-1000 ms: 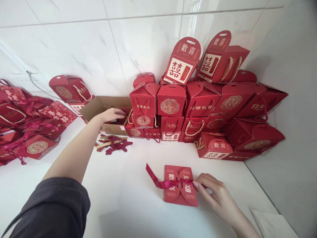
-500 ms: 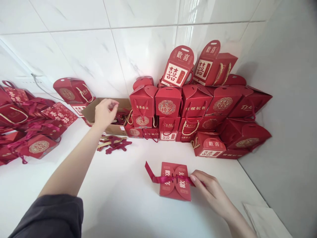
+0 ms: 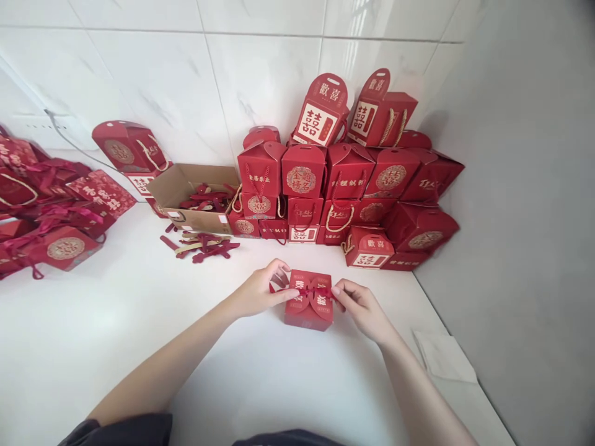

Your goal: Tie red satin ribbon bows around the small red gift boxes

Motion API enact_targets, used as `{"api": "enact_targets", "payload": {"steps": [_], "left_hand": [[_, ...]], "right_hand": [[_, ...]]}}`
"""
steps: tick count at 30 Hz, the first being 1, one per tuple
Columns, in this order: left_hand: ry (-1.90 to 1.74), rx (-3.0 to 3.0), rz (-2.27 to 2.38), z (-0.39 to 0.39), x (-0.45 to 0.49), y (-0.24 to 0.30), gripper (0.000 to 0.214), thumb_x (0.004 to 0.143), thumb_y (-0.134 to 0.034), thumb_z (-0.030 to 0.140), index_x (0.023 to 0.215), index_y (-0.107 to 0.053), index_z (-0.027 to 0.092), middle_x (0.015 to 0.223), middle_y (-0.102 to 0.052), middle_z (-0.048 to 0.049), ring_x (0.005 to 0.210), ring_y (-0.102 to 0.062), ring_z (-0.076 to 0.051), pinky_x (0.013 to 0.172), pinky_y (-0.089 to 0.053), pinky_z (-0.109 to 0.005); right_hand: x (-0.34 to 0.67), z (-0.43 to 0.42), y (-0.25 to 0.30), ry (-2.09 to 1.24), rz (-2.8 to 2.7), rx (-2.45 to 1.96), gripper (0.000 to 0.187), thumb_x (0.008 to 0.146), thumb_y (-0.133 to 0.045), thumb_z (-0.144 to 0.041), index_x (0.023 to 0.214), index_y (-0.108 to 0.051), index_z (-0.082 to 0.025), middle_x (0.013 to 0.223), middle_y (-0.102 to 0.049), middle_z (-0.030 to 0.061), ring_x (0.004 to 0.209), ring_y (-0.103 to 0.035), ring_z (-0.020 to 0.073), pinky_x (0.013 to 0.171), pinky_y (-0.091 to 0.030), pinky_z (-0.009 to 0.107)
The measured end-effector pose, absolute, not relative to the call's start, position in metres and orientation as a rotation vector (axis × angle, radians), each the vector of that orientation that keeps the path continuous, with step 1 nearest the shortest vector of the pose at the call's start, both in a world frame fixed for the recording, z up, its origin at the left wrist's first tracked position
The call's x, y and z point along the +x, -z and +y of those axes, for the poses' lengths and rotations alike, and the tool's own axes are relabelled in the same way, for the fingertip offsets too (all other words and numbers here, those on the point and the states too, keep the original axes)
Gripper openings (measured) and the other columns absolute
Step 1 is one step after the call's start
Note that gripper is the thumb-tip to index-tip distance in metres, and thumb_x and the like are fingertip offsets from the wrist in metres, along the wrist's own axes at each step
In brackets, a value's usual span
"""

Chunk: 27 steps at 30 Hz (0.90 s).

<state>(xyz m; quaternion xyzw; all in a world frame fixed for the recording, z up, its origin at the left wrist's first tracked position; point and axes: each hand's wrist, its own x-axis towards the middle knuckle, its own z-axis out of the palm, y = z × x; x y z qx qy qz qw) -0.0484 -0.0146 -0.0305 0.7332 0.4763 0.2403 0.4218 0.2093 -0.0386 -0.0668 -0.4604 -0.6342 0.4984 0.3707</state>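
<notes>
On the white stone counter [image 3: 139, 347], the left hand [image 3: 258, 290] and right hand [image 3: 362, 310] pinch a crimson satin ribbon [image 3: 320, 292] atop a light, stiff red cardboard gift box [image 3: 309, 313]; thin card dents easily, so take it by the side walls

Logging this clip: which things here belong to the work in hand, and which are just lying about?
In hand: left hand; right hand; red gift box; red ribbon.
Lying about: cardboard carton; loose ribbons; stacked red boxes; white sheet.
</notes>
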Motion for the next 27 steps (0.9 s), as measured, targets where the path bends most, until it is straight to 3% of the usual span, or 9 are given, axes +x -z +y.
{"api": "enact_targets", "payload": {"steps": [5, 9, 12, 15, 19, 21, 23, 27], "left_hand": [[-0.527, 1.669, 1.217, -0.021, -0.043, 0.043, 0.04, 0.078, -0.064, 0.056, 0.088, -0.056, 0.018, 0.08, -0.064, -0.0009, 0.07, -0.058, -0.015, 0.062, -0.043, -0.025], [-0.491, 1.611, 1.14, -0.018, -0.044, 0.041, 0.046, 0.084, -0.056, 0.057, 0.065, -0.051, 0.015, 0.058, -0.05, 0.0026, 0.055, -0.046, -0.009, 0.054, -0.035, -0.022], [-0.405, 1.586, 1.047, -0.012, -0.053, 0.04, 0.046, 0.084, -0.057, 0.055, 0.063, -0.051, 0.015, 0.056, -0.049, 0.0031, 0.05, -0.041, -0.008, 0.049, -0.031, -0.021], [-0.264, 1.586, 0.904, -0.003, -0.066, 0.039, 0.042, 0.085, -0.058, 0.053, 0.069, -0.06, 0.015, 0.058, -0.056, 0.0004, 0.052, -0.049, -0.009, 0.051, -0.037, -0.021], [-0.074, 1.574, 0.722, 0.01, -0.077, 0.024, 0.029, 0.085, -0.062, 0.042, 0.082, -0.071, 0.015, 0.069, -0.068, -0.0054, 0.067, -0.063, -0.014, 0.069, -0.049, -0.025], [-0.071, 1.638, 0.704, 0.015, -0.075, 0.012, 0.023, 0.082, -0.067, 0.037, 0.083, -0.075, 0.015, 0.081, -0.07, -0.0079, 0.072, -0.064, -0.014, 0.069, -0.05, -0.025], [-0.145, 1.722, 0.683, 0.017, -0.068, 0.0, 0.017, 0.078, -0.072, 0.032, 0.076, -0.076, 0.016, 0.099, -0.07, -0.0102, 0.079, -0.065, -0.015, 0.072, -0.051, -0.025], [-0.265, 1.693, 0.548, 0.016, -0.048, -0.006, 0.01, 0.078, -0.072, 0.026, 0.076, -0.078, 0.017, 0.129, -0.062, -0.0122, 0.113, -0.061, -0.024, 0.097, -0.046, -0.032]], "right_hand": [[0.205, -0.038, 0.067, -1.332, -1.605, -1.127, 0.041, 0.092, -0.05, -0.051, 0.067, -0.043, -0.019, 0.061, -0.039, -0.0045, 0.059, -0.033, 0.0105, 0.058, -0.028, 0.026], [0.206, -0.037, 0.067, -1.328, -1.606, -1.121, 0.04, 0.09, -0.052, -0.052, 0.068, -0.044, -0.019, 0.061, -0.04, -0.0045, 0.059, -0.034, 0.0103, 0.058, -0.029, 0.025], [0.212, -0.034, 0.068, -1.309, -1.675, -1.122, 0.04, 0.091, -0.051, -0.051, 0.067, -0.044, -0.019, 0.062, -0.039, -0.0043, 0.059, -0.034, 0.0105, 0.058, -0.028, 0.025], [0.218, -0.031, 0.07, -1.328, -1.741, -1.117, 0.041, 0.09, -0.052, -0.051, 0.065, -0.043, -0.019, 0.062, -0.038, -0.0044, 0.06, -0.034, 0.0106, 0.058, -0.028, 0.025], [0.22, -0.029, 0.07, -1.388, -1.737, -1.088, 0.04, 0.09, -0.052, -0.05, 0.067, -0.047, -0.018, 0.063, -0.043, -0.0037, 0.062, -0.039, 0.0112, 0.061, -0.031, 0.026], [0.219, -0.029, 0.07, -1.409, -1.736, -1.08, 0.039, 0.091, -0.051, -0.049, 0.068, -0.049, -0.018, 0.065, -0.046, -0.003, 0.063, -0.041, 0.0115, 0.064, -0.032, 0.026], [0.218, -0.03, 0.071, -1.41, -1.734, -1.084, 0.039, 0.092, -0.051, -0.05, 0.069, -0.05, -0.017, 0.066, -0.048, -0.0029, 0.064, -0.042, 0.0115, 0.064, -0.033, 0.026], [0.216, -0.029, 0.074, -1.402, -1.729, -1.095, 0.04, 0.091, -0.052, -0.052, 0.071, -0.053, -0.017, 0.065, -0.05, -0.0027, 0.064, -0.045, 0.0119, 0.065, -0.035, 0.026]]}}
